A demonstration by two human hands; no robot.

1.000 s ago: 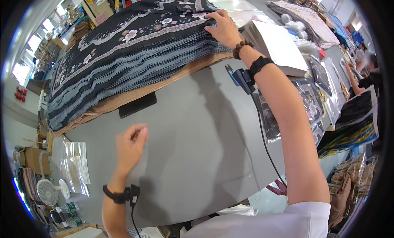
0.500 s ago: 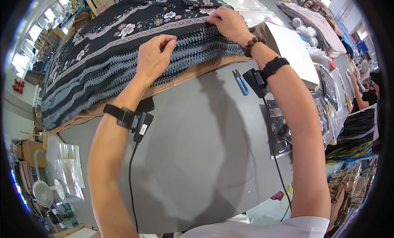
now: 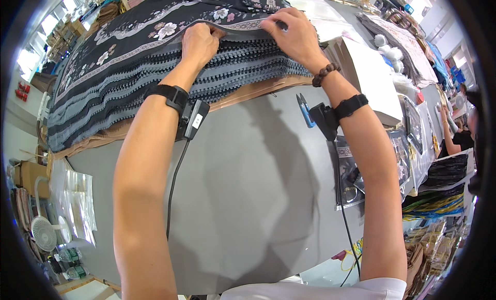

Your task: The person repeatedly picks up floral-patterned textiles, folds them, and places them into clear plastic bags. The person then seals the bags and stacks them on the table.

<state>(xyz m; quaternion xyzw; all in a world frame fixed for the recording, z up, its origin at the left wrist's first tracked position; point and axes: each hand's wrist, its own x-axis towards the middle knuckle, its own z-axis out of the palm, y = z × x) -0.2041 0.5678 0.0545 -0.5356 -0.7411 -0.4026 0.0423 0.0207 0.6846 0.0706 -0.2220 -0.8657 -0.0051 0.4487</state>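
A stack of dark floral scarves [image 3: 167, 30] lies at the far side of the table, its grey and black trimmed edges layered toward me. My left hand [image 3: 200, 44] is closed on the near edge of the top scarf, which rises slightly off the layers below. Farther right, my right hand [image 3: 298, 37] has thumb and fingertips together at the same scarf's edge, with a gap between the curved fingers. Blue-handled thread snips [image 3: 305, 112] lie on the table below my right wrist.
Brown sheeting [image 3: 248, 90] shows under the stack on the grey table [image 3: 232, 196]. To the right are a white stack of boards or paper [image 3: 369, 78] and bagged dark scarves [image 3: 345, 160]. Clear plastic bags [image 3: 80, 207] hang over the left edge. A person's arm [image 3: 448, 132] shows far right.
My left hand has moved up and right onto the top scarf's edge and taken hold, lifting it. My right hand stays by the edge, its fingers now more spread out from the thumb.
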